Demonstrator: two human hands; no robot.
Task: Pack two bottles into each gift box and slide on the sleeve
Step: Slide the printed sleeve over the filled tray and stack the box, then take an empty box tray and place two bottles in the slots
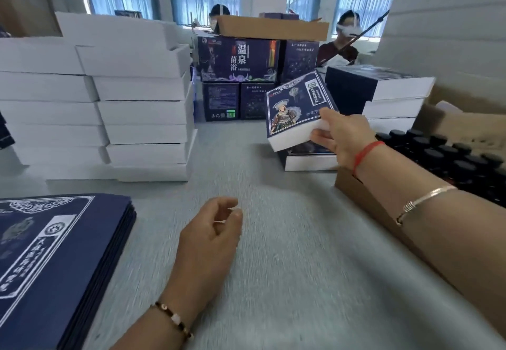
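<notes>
Across a grey worktable (273, 267) stacked with white boxes (142, 108), the right hand (342, 136) grips a sleeved gift box (295, 111) tilted above another sleeved box (309, 157), while the left hand (213, 231) hovers loosely curled, holding nothing, beside flat sleeves (54, 253).

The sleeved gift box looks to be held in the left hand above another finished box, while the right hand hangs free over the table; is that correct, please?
Not quite: the head view shows the right hand holding the sleeved gift box above another finished box, while the left hand hangs free over the table.
</notes>
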